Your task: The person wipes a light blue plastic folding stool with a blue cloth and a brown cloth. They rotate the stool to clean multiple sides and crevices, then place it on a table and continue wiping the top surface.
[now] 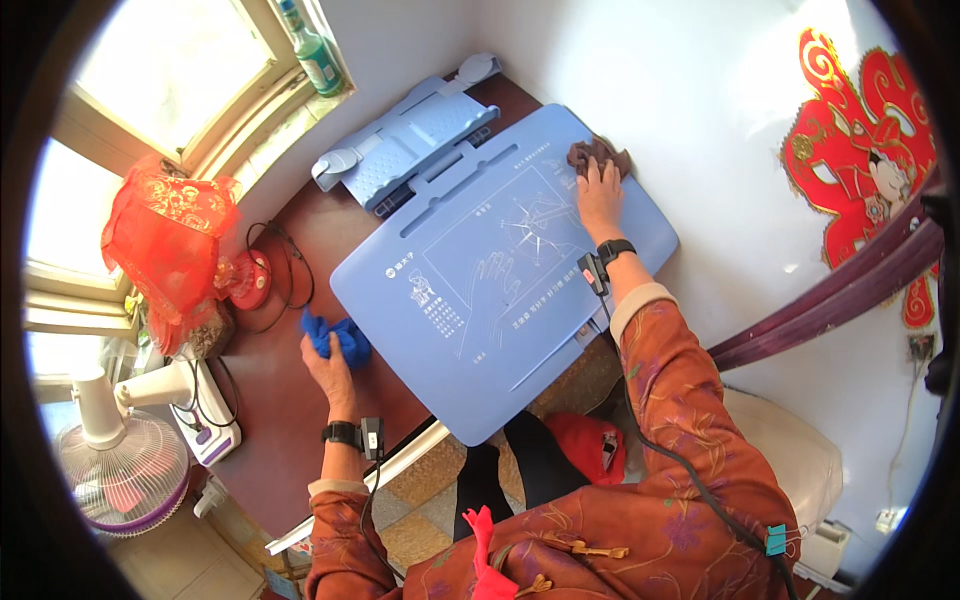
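Note:
A light-blue desktop board (420, 350) with white printed drawings lies at an angle over the dark red table (290, 400), its near corner jutting past the table's edge. My right hand (600, 203) is closed on a crumpled brown cloth (584, 157), pressed against the board's far right part. On the left, beside the board, my left hand (333, 372) grips a bunched blue cloth (350, 343) on the table. Behind the board stands a blue slotted rack (425, 125).
A lamp with a red lace cover (170, 225) and its loose cable stand on the left by the window. Nearby are a power strip (212, 415) and a fan (120, 465). A green bottle (318, 65) is on the sill. Purple fabric (830, 290) stretches across the right.

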Demonstrator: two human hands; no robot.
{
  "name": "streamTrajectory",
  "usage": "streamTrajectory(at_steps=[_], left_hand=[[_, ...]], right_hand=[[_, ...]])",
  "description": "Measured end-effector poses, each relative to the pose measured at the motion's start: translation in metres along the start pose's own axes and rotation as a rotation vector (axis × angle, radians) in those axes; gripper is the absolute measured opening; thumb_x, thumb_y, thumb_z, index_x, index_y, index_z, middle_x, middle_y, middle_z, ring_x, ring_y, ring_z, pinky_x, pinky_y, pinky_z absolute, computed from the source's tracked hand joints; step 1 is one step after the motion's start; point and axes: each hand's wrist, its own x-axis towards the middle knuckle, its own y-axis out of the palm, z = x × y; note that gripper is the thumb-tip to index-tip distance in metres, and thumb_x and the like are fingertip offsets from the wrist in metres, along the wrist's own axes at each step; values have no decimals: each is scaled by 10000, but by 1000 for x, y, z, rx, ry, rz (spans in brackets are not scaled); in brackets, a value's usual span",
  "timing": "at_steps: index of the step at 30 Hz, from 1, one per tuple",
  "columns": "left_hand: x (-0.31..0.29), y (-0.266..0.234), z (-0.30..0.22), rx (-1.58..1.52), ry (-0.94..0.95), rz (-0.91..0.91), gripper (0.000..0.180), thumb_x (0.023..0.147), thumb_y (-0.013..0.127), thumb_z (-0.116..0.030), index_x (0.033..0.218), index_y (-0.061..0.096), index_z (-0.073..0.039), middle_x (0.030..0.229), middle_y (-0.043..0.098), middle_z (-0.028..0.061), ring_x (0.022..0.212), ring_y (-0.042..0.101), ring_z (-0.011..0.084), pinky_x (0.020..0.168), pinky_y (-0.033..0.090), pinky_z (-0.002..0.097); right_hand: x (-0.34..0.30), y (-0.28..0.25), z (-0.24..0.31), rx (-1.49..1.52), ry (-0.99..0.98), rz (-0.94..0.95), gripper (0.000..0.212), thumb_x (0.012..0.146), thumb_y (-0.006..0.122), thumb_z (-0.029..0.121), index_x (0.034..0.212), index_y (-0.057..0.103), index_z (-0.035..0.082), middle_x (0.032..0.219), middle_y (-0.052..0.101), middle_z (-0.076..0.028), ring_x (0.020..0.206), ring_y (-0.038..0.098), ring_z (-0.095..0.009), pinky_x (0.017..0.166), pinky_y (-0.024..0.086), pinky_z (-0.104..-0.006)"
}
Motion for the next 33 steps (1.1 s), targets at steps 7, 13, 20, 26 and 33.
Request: streamTrajectory(at_steps=[7, 13, 20, 26, 33], left_hand=[[12, 40, 24, 495, 291, 5, 513, 810, 715, -115, 1301, 580, -57, 1469, 515, 127, 1435, 388, 357, 1121, 298, 512], [7, 38, 15, 547, 270, 18, 515, 810, 713, -171, 1295, 579, -60, 1479, 486, 132, 1430, 378, 348, 1108, 276, 500], [6, 42, 8, 599, 236, 25, 481, 859, 658, -263, 1282, 574, -49, 1467, 471, 153, 1424, 370, 356, 1110, 266, 501], [7, 40, 0, 601, 230, 31, 456, 865, 649, -234, 1269, 573, -38, 1468, 469, 161, 1421, 370, 366, 1111, 267, 501], [8, 40, -5, 605, 231, 44, 440, 873, 649, -222, 1265, 572, -39, 1475, 463, 162, 1421, 369, 367, 1111, 266, 504]], right_hand=[[-121, -62, 151, 458, -778, 184, 385, 854, 668, 123, 1236, 618, 111, 1351, 552, -177, 1253, 549, -383, 1016, 497, -463], [-81, -50, 148, 504, -921, 225, 441, 816, 691, 103, 1250, 610, 88, 1387, 548, -195, 1348, 488, -394, 1089, 445, -479], [20, -5, 74, -3, -213, -213, 343, 894, 624, 84, 1223, 550, 26, 1223, 533, -230, 1135, 555, -404, 957, 484, -499], [-92, -41, 182, 528, -960, 293, 424, 892, 623, 110, 1307, 595, 24, 1398, 528, -227, 1344, 499, -390, 1120, 435, -474], [-4, -12, 158, 363, -662, 147, 444, 900, 639, 90, 1339, 575, 74, 1457, 490, -204, 1368, 468, -385, 1109, 418, -461]])
